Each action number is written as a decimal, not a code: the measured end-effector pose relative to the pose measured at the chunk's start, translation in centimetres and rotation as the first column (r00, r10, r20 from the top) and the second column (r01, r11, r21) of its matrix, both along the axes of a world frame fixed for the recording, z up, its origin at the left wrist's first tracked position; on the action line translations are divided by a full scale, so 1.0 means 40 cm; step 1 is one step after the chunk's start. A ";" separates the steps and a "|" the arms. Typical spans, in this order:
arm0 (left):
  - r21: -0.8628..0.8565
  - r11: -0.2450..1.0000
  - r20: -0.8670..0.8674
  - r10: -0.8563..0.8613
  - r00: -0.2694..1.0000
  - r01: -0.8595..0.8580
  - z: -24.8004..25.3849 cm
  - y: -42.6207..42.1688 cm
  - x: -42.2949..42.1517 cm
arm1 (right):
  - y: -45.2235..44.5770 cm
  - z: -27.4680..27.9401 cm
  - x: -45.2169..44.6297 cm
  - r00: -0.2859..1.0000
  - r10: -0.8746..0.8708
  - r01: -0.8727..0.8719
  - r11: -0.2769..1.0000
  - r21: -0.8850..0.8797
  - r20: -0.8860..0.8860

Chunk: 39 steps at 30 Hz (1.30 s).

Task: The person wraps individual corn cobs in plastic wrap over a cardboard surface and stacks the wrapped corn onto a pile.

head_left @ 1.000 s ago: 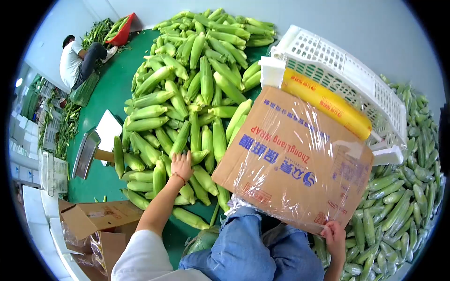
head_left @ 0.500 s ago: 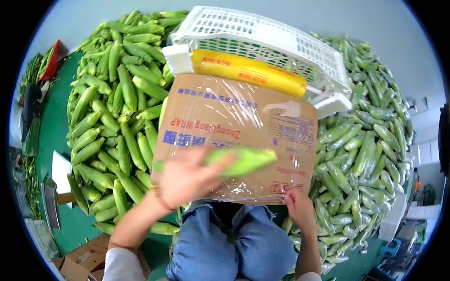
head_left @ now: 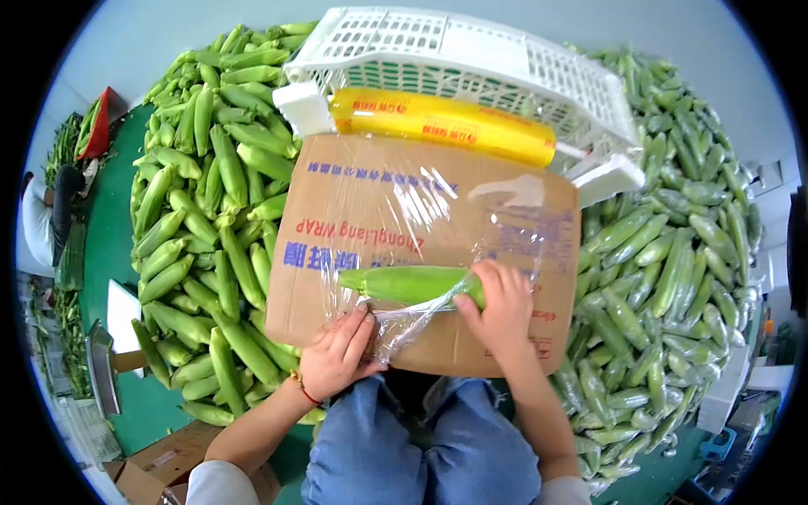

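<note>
A green ear of corn (head_left: 412, 284) in its husk lies crosswise on a cardboard box (head_left: 337, 202) covered with clear cling film (head_left: 402, 330). My right hand (head_left: 502, 310) is closed around the corn's right end, thumb below and fingers over the top. Just below the corn's left end, my left hand (head_left: 338, 349) has its fingers together on the gathered film. The film is pulled up in folds along the lower side of the corn. From a yellow roll (head_left: 446, 126) behind the box, the film stretches toward me.
Unwrapped corn (head_left: 227, 168) is heaped on the left. Film-wrapped corn (head_left: 665, 278) is piled on the right. A white plastic crate (head_left: 454, 50) stands behind the roll. An open carton (head_left: 160, 463) sits at lower left, and a person (head_left: 46, 210) is at far left.
The corn has gone from my blurred left hand down onto the film. My right hand has moved up from the box's front edge to the corn's right end; my left hand has dropped to the film.
</note>
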State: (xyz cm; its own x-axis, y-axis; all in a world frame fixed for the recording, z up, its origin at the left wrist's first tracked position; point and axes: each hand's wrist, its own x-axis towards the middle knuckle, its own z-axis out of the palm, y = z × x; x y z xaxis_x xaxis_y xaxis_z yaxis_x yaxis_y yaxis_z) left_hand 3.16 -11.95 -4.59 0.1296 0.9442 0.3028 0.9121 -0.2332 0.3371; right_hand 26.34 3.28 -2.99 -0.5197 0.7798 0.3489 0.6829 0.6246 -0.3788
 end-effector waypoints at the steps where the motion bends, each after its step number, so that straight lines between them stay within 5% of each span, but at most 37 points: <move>1: 0.074 0.993 -0.056 -0.091 0.994 0.095 0.005 0.008 -0.035 | 0.002 -0.001 -0.004 1.000 0.003 -0.003 1.000 0.003 0.011; 2: -0.095 0.988 0.040 -0.118 0.992 0.121 0.016 0.012 -0.081 | 0.001 -0.002 -0.009 1.000 0.004 -0.004 0.999 0.035 -0.004; 3: -0.078 0.997 0.204 0.045 0.978 -0.030 0.037 0.049 -0.098 | 0.003 0.004 -0.011 1.000 0.011 -0.009 0.997 0.075 -0.016; 5: -0.214 0.935 0.592 0.354 0.724 -0.283 0.162 0.197 -0.151 | 0.041 0.006 -0.011 0.997 0.042 -0.032 0.986 0.161 -0.059; 6: 0.031 0.982 0.297 0.171 0.939 -0.188 0.188 0.271 -0.180 | 0.052 -0.013 -0.007 0.994 0.072 -0.056 0.983 0.177 -0.085; 7: 0.111 0.990 0.287 0.050 0.957 -0.085 0.174 0.344 -0.172 | 0.054 -0.026 -0.008 0.988 0.112 -0.090 0.978 0.189 -0.110; 9: -0.283 0.955 0.138 -0.053 0.989 0.090 0.119 0.454 -0.123 | 0.067 -0.026 -0.025 0.981 0.112 -0.076 0.974 0.213 -0.161; 10: -0.453 0.891 -0.170 -0.111 0.979 0.022 0.081 0.490 -0.063 | 0.073 -0.021 -0.027 0.977 0.109 -0.066 0.972 0.225 -0.183; 12: -0.310 0.947 -0.216 -0.157 0.964 0.084 0.046 0.428 0.039 | 0.070 0.019 -0.023 1.000 -0.015 0.015 1.000 -0.018 -0.002; 13: -0.294 0.935 -0.029 -0.218 0.976 0.200 0.088 0.358 0.061 | 0.053 0.039 -0.018 0.993 -0.069 0.083 0.986 -0.146 0.098; 14: -0.455 0.884 -0.047 -0.144 0.988 0.107 0.161 0.285 0.093 | 0.035 0.050 -0.010 0.986 -0.046 0.083 0.968 -0.238 0.159; 17: -0.276 0.947 -0.013 -0.173 0.985 0.163 0.137 0.146 0.092 | -0.002 0.109 -0.015 0.932 0.098 0.126 0.816 -0.565 0.349; 20: -0.236 0.966 -0.067 -0.122 0.990 0.103 0.113 0.224 0.065 | -0.008 0.107 -0.025 0.992 0.007 0.032 0.953 -0.300 0.129; 21: -0.157 0.987 -0.078 -0.049 0.996 0.036 0.075 0.292 0.047 | 0.008 0.097 -0.031 0.987 0.093 -0.098 0.995 0.027 0.131; 24: -0.026 0.997 -0.232 -0.080 0.969 0.076 0.057 0.540 -0.046 | 0.081 0.078 -0.098 0.925 0.227 -0.320 0.898 0.302 0.304; 26: -0.341 0.905 -0.140 -0.316 0.938 0.253 0.024 0.653 -0.064 | 0.195 0.048 -0.134 0.918 0.270 -0.338 0.915 0.219 0.290; 32: -0.618 0.779 -0.229 -0.300 0.926 0.100 0.093 0.668 -0.021 | 0.103 0.076 -0.082 0.817 0.514 -0.516 0.854 -0.066 0.263; 35: -0.547 0.822 -0.158 -0.288 0.944 0.159 0.103 0.650 -0.039 | -0.030 0.161 0.026 0.727 0.636 -0.418 0.709 -0.568 0.258; 36: -0.412 0.885 0.023 -0.230 0.973 0.219 0.099 0.627 -0.046 | -0.064 0.176 0.062 0.661 0.685 -0.329 0.631 -0.703 0.305; 38: -0.092 0.966 0.394 -0.187 0.900 0.241 0.090 0.546 -0.035 | -0.126 0.167 0.144 0.858 0.506 -0.263 0.576 -0.773 0.085; 39: 0.046 0.961 0.428 -0.265 0.864 0.272 0.109 0.472 -0.001 | -0.136 0.151 0.158 0.962 0.265 -0.215 0.579 -0.786 -0.067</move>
State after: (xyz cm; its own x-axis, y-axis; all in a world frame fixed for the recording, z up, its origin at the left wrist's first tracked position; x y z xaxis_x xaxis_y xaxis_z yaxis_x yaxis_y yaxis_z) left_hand 3.13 6.95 -0.22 0.2407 0.8963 0.3725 0.5816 -0.4404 0.6840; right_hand 32.68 -2.14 3.03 -0.7265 0.5828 -0.3640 0.5870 0.2511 -0.7696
